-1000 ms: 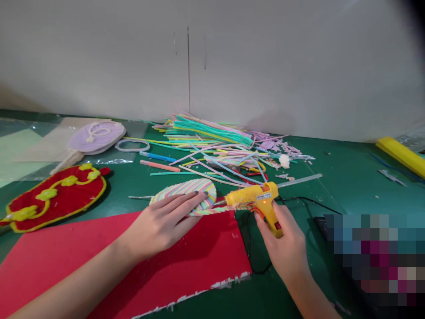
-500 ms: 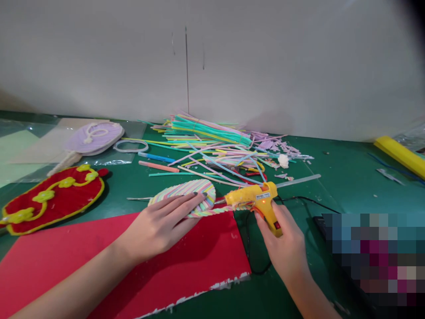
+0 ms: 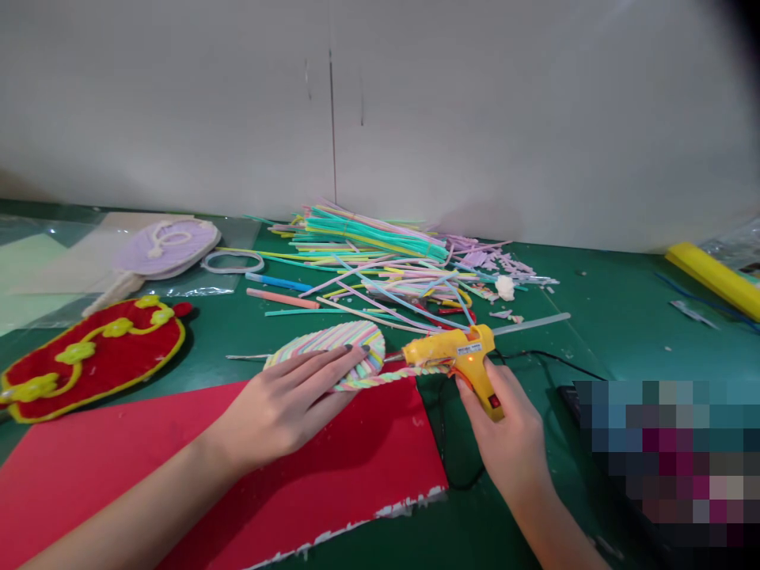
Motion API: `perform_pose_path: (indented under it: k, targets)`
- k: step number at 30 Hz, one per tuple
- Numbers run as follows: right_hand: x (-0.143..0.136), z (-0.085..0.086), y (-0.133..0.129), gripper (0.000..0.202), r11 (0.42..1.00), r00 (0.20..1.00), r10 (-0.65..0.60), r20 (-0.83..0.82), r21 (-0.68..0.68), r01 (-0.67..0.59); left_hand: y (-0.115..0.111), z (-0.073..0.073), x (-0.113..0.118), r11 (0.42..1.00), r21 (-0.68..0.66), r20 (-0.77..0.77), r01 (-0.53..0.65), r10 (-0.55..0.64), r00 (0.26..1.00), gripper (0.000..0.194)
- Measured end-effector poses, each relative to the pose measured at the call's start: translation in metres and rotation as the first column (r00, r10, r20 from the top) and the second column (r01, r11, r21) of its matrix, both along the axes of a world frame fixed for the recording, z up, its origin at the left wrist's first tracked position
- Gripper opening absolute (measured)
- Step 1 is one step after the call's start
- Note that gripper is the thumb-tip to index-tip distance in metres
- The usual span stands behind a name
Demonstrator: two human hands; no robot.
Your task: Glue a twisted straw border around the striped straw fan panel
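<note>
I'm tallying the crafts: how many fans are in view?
3: the lilac fan at back left, the red fan in front of it, and the striped fan partly under the left hand.

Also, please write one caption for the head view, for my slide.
Left hand on a striped oval piece, right hand holding a yellow glue gun, at a green table.

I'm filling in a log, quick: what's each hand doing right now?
Left hand: fingers extended over the striped oval; whether it grips underneath cannot be told.
Right hand: closed, holding the yellow glue gun.
</note>
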State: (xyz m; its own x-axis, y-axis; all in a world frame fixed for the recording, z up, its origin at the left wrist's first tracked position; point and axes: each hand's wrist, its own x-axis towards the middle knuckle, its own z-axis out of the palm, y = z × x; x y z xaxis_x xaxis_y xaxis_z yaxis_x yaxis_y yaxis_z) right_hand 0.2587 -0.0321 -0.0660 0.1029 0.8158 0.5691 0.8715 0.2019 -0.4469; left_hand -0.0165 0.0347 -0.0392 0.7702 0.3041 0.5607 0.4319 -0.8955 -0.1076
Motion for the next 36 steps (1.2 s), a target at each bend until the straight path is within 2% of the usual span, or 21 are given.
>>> perform_pose_path:
  k: [21,31,33,36]
  targets:
    - [0.0023,-0.0023,0.0004,0.024,0.998,0.998,-0.019,-0.053,-0.063,0.016,-0.0011,-0.001,-0.0023,1.0,-0.011,0.001,0.01,-0.01,1.0,0.018]
    - [0.0033,-0.0038,0.0017,0.026,0.999,0.999,-0.014,-0.036,-0.045,0.013,-0.0011,-0.0002,-0.0016,1.0,-0.009,-0.012,0.026,-0.026,1.0,0.018]
    - [0.0026,-0.0037,0.0025,0.026,0.999,0.999,-0.03,-0.016,-0.041,0.029,-0.0008,0.0002,-0.0014,1.0,-0.008,-0.017,0.03,-0.03,0.999,0.018]
    - [0.0016,-0.0032,0.0045,0.03,0.993,0.993,-0.117,0.035,-0.013,0.118,-0.0008,0.0039,0.0004,0.998,0.004,-0.046,0.059,-0.058,0.997,0.019]
